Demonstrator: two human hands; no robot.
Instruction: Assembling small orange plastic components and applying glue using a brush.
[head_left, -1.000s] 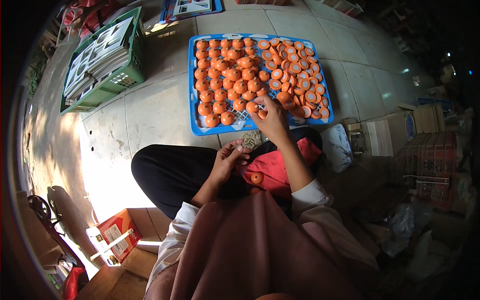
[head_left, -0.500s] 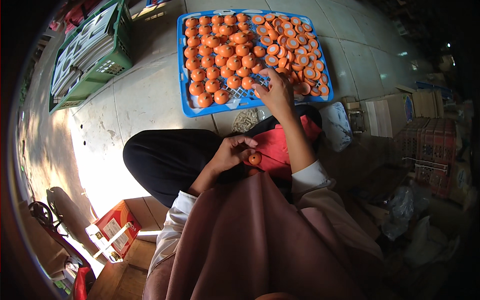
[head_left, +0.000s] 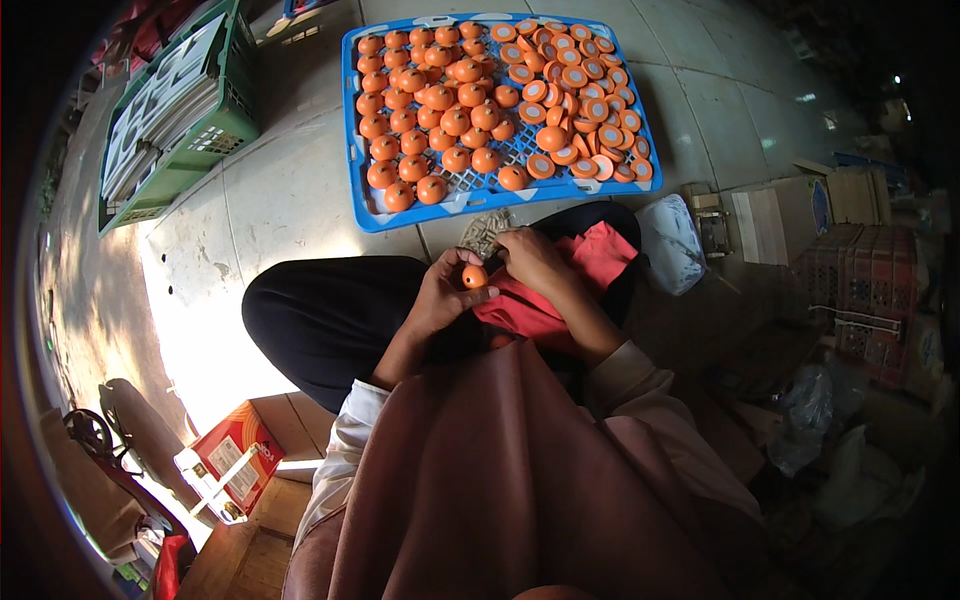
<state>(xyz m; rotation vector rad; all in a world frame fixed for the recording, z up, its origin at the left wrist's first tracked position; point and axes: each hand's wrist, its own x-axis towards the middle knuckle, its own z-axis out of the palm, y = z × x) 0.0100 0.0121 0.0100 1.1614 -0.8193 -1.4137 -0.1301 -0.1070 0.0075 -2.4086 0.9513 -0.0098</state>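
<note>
My left hand (head_left: 440, 292) is closed around a round orange wooden piece (head_left: 474, 277) with a dark hole facing up. Beside it, my right hand (head_left: 532, 258) has its fingers curled at a clear bag of small pale wooden pegs (head_left: 484, 234); whatever the fingertips grip is hidden. Beyond both hands lies a blue plastic tray (head_left: 400, 219). Its left side carries round orange pieces (head_left: 432, 189) with small dark-tipped stems standing up. Orange pieces with pale discs (head_left: 610, 134) are heaped on its right side.
A red cloth (head_left: 600, 255) covers part of my lap. At the far left stands a green crate (head_left: 225, 135) packed with flat white pieces. A clear wrapped package (head_left: 670, 245), wooden blocks (head_left: 770, 225) and red crates (head_left: 880, 295) are to the right. Near left is a red box (head_left: 235, 455).
My right hand has come back from the tray to the peg bag, leaving an orange piece at the tray's near edge. My left hand has risen, now gripping the holed piece.
</note>
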